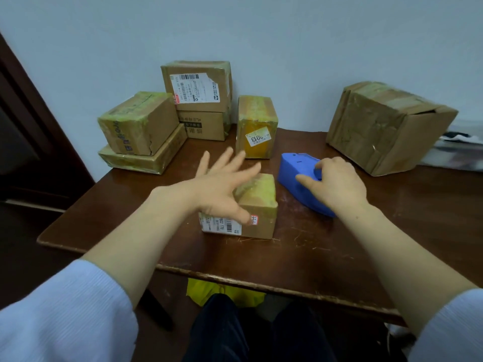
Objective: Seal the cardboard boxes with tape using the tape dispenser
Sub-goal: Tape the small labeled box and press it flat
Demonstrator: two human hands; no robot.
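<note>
A small cardboard box (257,205) with yellowish tape and a barcode label lies in the middle of the brown table (300,259). My left hand (222,184) is spread open over its left half, thumb resting near a small pink sticker on its front face. Just right of the box sits the blue tape dispenser (292,176). My right hand (333,182) lies on top of the dispenser with the fingers wrapped around it.
Several taped boxes are stacked at the table's back left (141,121) (198,86). An upright box with a white label (257,126) stands behind the small box. A large box (386,126) sits at the back right. A dark door (23,121) is at left.
</note>
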